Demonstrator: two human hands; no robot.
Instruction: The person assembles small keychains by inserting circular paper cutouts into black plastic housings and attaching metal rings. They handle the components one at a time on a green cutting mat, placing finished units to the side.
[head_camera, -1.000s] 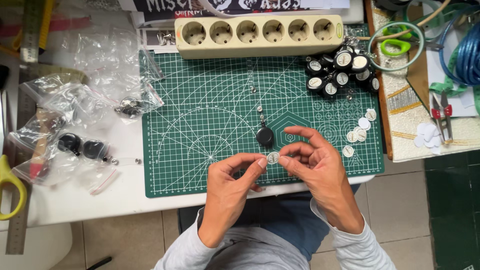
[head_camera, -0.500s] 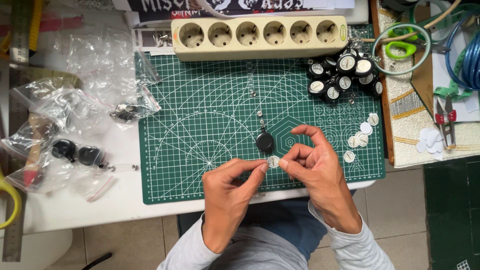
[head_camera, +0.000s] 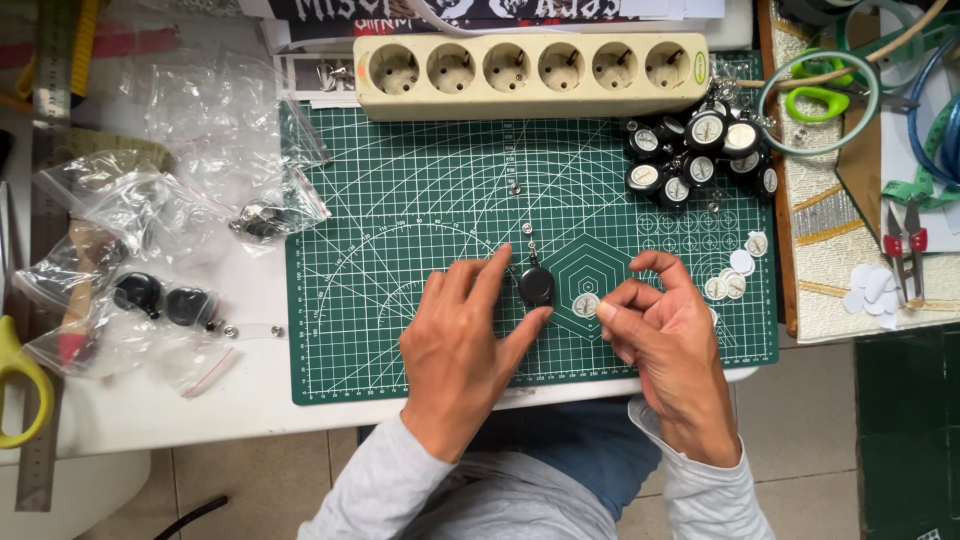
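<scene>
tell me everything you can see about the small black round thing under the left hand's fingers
The black round reel is a small glossy disc, plastic by its look, lying flat on the green cutting mat. A thin metal stem with a small ring end runs up from its top edge. The left hand touches it with its fingertips; the right hand is apart from it.

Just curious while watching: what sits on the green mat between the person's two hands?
In the head view, a small round sticker disc lies between the left hand and right hand, beside the black reel.
</scene>
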